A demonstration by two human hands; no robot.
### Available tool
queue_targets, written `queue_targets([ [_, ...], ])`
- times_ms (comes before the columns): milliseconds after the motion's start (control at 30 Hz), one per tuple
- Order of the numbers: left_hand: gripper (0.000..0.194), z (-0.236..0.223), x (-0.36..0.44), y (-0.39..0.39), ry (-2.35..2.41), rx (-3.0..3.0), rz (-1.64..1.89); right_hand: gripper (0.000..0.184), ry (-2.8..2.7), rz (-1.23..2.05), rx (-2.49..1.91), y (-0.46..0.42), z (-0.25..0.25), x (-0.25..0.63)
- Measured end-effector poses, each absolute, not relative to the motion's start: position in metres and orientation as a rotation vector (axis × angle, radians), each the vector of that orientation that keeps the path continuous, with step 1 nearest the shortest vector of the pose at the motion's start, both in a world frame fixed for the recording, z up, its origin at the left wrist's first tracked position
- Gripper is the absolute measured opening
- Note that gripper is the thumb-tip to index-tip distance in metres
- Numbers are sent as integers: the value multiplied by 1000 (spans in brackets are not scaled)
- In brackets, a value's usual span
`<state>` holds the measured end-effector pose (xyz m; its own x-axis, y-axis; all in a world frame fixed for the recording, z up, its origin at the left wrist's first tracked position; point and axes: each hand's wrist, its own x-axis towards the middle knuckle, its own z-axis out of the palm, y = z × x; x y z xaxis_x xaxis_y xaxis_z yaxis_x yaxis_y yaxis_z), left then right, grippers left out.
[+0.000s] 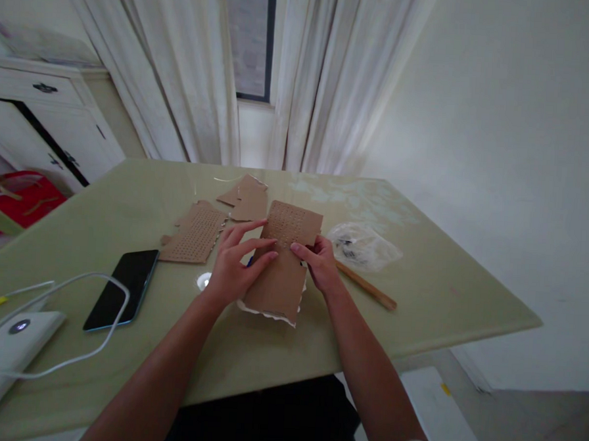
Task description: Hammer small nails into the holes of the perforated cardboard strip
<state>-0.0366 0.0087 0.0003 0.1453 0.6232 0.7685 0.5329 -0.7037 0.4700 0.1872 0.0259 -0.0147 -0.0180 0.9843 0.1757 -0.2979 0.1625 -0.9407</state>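
A piece of brown cardboard tilts up off the table in front of me. Rows of small raised or punched dots cover its upper part, and its lower edge is torn and whitish. My right hand pinches its right edge, thumb on the face and the other fingers behind. Across the left side lies my left hand, fingers spread and touching the face. A small blue thing, mostly hidden, shows beside the left fingers. Left of it rests a dotted cardboard piece, with plain torn cardboard farther back.
A crumpled clear plastic bag and a wooden stick lie to the right. A black phone, a white cable and a white power strip occupy the table's left side. A small shiny white object sits by my left wrist.
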Motion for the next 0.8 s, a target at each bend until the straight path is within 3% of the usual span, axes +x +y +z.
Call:
queue_targets([
  [367,6,-5,-33,12,1072,2412,1617,47,-1229,1239,-873,27,-20,188],
  [800,11,-11,-35,11,1061,2610,1594,46,-1262,1203,-889,24,-14,186],
])
